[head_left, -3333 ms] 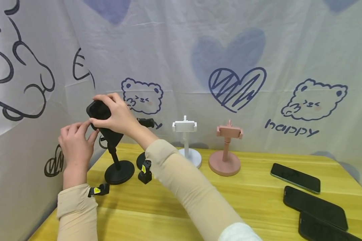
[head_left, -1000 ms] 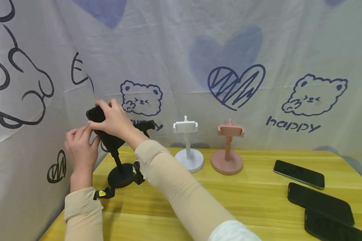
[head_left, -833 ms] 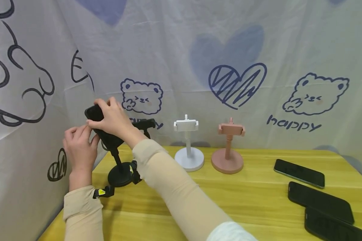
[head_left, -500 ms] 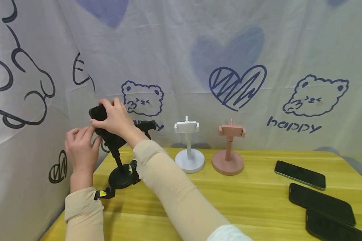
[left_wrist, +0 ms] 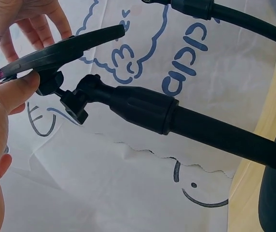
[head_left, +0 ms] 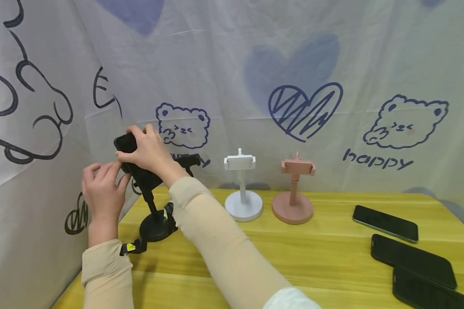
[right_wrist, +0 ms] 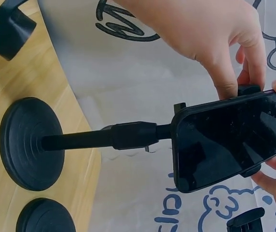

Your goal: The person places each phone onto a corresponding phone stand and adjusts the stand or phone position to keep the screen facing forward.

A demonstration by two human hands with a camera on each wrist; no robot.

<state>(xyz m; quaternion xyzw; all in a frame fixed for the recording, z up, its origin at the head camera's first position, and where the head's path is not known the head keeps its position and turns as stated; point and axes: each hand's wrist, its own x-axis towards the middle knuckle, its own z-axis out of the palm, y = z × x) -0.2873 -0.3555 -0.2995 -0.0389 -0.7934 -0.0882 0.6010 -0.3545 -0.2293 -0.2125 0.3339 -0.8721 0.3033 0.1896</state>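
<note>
A black smartphone (right_wrist: 225,140) leans, tilted, in the clamp of a black phone stand (head_left: 149,201) at the left of the table. My right hand (head_left: 151,150) grips the phone's upper end, fingers over the far edge and thumb on the near edge. My left hand (head_left: 103,189) is at the near side of the clamp (right_wrist: 248,90), pinching it between thumb and fingers. In the left wrist view, the left thumb presses the underside of the holder, beside its ball joint (left_wrist: 75,106). My right hand hides part of the phone in the head view.
A second black stand (head_left: 188,160) stands behind my right wrist, its base hidden by the sleeve. Further right are a white stand (head_left: 242,206) and a pink stand (head_left: 292,208). Several phones lie at the right, including one by itself (head_left: 385,223) and two overlapping. Printed cloth hangs behind.
Over the earlier frames the phone and both hands have come slightly lower, and my right forearm has shifted left over the second black stand's base. In the last half second almost nothing moves.
</note>
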